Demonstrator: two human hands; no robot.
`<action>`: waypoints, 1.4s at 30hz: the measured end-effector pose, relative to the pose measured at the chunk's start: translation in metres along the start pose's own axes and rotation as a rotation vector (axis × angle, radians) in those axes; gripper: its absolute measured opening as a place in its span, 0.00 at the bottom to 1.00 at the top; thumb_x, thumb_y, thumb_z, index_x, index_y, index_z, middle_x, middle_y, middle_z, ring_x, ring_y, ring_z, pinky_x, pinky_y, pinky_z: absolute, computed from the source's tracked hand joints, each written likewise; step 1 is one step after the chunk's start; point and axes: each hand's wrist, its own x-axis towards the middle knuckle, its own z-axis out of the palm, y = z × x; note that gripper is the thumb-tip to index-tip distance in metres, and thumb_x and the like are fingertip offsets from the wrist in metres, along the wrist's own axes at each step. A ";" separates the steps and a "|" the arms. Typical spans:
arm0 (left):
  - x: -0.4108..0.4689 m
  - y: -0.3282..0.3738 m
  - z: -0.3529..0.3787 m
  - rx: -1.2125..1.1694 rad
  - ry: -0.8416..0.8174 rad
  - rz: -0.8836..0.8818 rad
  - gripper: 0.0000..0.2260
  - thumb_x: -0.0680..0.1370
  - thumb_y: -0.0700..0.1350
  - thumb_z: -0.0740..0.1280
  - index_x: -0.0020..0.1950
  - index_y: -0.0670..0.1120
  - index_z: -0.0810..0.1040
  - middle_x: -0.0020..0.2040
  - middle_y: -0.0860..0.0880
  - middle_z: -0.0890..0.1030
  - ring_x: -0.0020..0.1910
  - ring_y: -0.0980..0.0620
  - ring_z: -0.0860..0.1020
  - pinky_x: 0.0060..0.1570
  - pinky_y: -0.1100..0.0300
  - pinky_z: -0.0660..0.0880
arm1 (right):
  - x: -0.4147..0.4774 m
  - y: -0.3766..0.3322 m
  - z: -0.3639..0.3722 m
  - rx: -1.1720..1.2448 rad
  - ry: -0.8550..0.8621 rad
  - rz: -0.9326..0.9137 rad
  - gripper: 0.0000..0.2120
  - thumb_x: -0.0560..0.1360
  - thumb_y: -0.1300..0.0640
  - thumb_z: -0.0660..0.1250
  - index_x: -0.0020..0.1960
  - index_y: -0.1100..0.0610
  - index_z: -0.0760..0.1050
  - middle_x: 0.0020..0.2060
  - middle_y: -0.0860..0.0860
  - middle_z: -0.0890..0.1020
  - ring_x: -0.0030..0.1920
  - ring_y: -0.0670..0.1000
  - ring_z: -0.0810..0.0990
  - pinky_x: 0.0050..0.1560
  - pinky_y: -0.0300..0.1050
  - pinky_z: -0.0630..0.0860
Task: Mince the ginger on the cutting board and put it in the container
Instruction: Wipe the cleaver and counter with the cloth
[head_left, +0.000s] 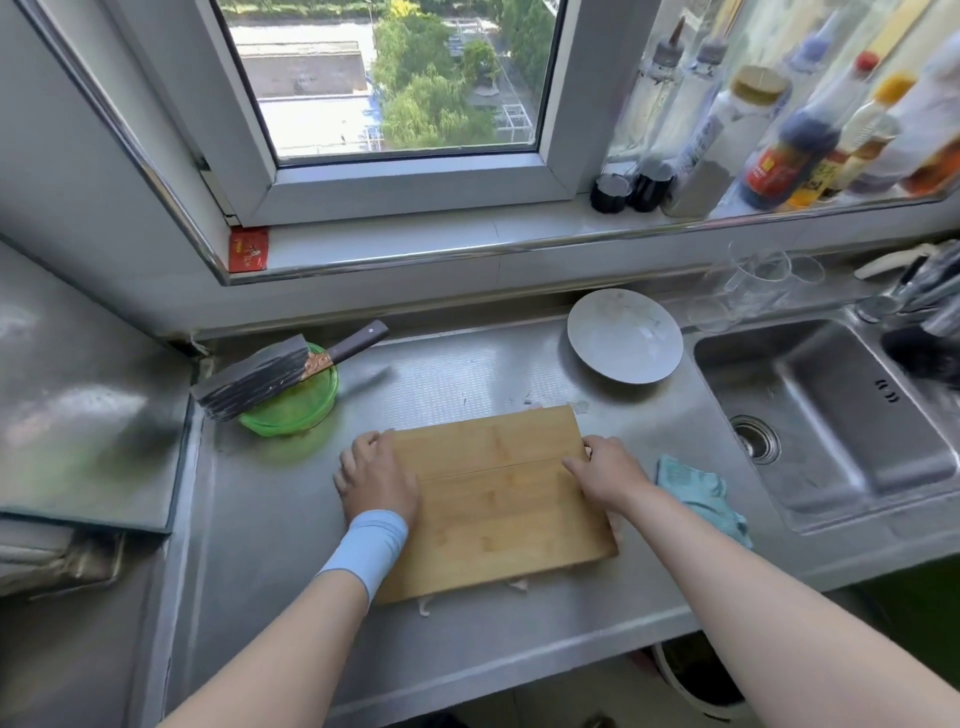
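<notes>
While both forearms reach in from the near edge, the left hand (376, 478), with a pale blue wristband (366, 543) behind it, lies over the left edge of the board (498, 499), its fingers curled at that edge near the far corner. The right hand (605, 470) grips the right edge opposite, thumb on top of the wood and fingers bent down over the side. So both hands are closed on the board, one on each side.

The board lies flat on the steel tabletop (260, 519), slightly skewed, with pale scraps (426, 605) poking out beneath its near edge. Just right of the right hand lies a crumpled teal cloth (696, 499), and past it is the sink (821, 415).

Farther back on the left stands the green container (291, 410), apart from the board, with a cleaver (254, 376) laid across its rim, handle pointing back and right. A white bowl (623, 335) sits behind the board's right corner. Clear glasses (763, 280) stand behind the sink. Above, bottles (779, 130) crowd the right end of the sill (415, 239), and the window (395, 78) looks out on trees and rooftops.
</notes>
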 end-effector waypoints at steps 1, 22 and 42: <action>-0.002 0.012 0.002 -0.013 -0.008 0.091 0.25 0.74 0.46 0.70 0.71 0.51 0.70 0.67 0.48 0.70 0.67 0.45 0.64 0.67 0.51 0.60 | -0.001 0.002 -0.006 0.007 0.006 -0.009 0.25 0.79 0.45 0.64 0.73 0.55 0.68 0.68 0.56 0.69 0.67 0.58 0.73 0.67 0.51 0.70; -0.065 0.260 0.098 -0.097 -0.673 0.395 0.34 0.77 0.49 0.69 0.79 0.49 0.58 0.74 0.50 0.68 0.72 0.49 0.68 0.71 0.55 0.64 | 0.007 0.120 -0.104 -0.389 0.002 -0.199 0.08 0.75 0.45 0.67 0.45 0.50 0.74 0.48 0.51 0.78 0.55 0.56 0.74 0.54 0.46 0.68; 0.043 0.120 -0.134 -0.397 -0.484 0.417 0.10 0.75 0.53 0.72 0.53 0.52 0.79 0.44 0.51 0.84 0.43 0.52 0.81 0.44 0.56 0.79 | -0.019 -0.108 -0.133 0.505 -0.216 -0.461 0.23 0.62 0.41 0.78 0.42 0.59 0.78 0.38 0.54 0.79 0.42 0.51 0.77 0.46 0.50 0.71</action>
